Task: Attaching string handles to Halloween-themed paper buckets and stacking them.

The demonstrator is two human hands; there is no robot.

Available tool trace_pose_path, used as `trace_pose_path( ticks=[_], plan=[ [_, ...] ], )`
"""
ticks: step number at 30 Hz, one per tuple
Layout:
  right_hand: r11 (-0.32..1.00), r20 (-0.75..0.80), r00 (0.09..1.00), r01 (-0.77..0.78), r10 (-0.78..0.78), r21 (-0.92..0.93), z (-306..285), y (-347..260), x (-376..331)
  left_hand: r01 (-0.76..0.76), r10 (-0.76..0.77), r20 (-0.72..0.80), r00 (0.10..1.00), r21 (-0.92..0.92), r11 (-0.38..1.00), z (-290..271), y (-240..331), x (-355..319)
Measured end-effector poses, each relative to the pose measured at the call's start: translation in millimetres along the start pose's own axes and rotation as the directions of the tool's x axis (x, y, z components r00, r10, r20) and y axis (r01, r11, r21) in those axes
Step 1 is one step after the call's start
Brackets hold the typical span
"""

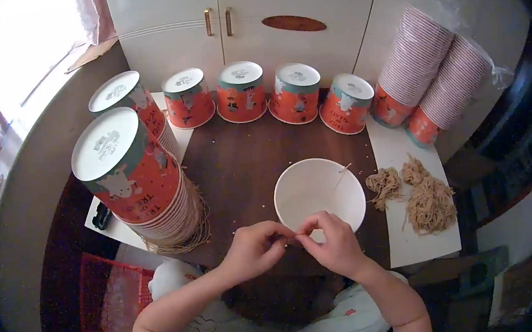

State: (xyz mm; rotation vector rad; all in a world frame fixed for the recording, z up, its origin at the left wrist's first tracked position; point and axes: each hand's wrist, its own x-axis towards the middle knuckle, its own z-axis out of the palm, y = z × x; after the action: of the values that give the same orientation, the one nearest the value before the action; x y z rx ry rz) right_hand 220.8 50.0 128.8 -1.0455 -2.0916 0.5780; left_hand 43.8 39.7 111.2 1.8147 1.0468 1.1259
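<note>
1. Left hand [257, 249]: fingers curled inward, tips meeting those of the right; whether anything is gripped, I cannot tell.
2. Right hand [332, 240]: thumb and forefinger bent almost into a ring, tips close together; any hold too small for me to tell.
3. Bucket [300, 191]: one, white inside, mouth up, on the counter [233, 163] just beyond both hands, its near rim partly behind the right. I judge it light, thin-walled, easily dented; best held by the rolled rim.
4. Strand [344, 175]: one, thin, at the bucket's far right wall, beyond the right hand. Likely soft and limp; I would pinch it near an end.
5. Twine [431, 206]: tan heaps, right of the right hand; likely light, prone to tangling, better drawn singly.
6. Stack [140, 187]: orange buckets, upside down, left of and beyond the left hand, strands hanging about its lower rims.
</note>
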Motion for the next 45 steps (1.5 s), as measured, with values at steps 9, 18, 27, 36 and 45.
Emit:
trace_pose_path(
  ticks=[9, 18, 27, 36, 45],
  plan=[
    [0.998, 0.002, 0.998, -0.066, 0.066, 0.003, 1, 0, 0, 0.061, -0.061, 0.001, 0.998, -0.03, 0.998, 5, -1, 0],
    [0.999, 0.002, 0.999, -0.049, 0.049, 0.023, -3, -3, 1, 0.277, -0.237, 0.145, 0.961, -0.435, 0.856, 3, -6, 3],
    [1.0, 0.006, 1.0, -0.006, 0.006, -0.003, -5, -2, 1, 0.469, -0.349, 0.319, 0.881, -0.683, 0.559, -1, -9, 5],
    [0.999, 0.074, 0.997, 0.022, -0.023, 0.024, -4, -3, 1, 0.453, -0.3, 0.354, 0.886, -0.798, 0.397, 0, -21, 3],
    [0.995, 0.062, 0.994, 0.09, -0.087, -0.049, -1, 2, 0, 0.473, -0.298, 0.382, 0.875, -0.806, 0.355, -1, -17, 4]
  ],
)
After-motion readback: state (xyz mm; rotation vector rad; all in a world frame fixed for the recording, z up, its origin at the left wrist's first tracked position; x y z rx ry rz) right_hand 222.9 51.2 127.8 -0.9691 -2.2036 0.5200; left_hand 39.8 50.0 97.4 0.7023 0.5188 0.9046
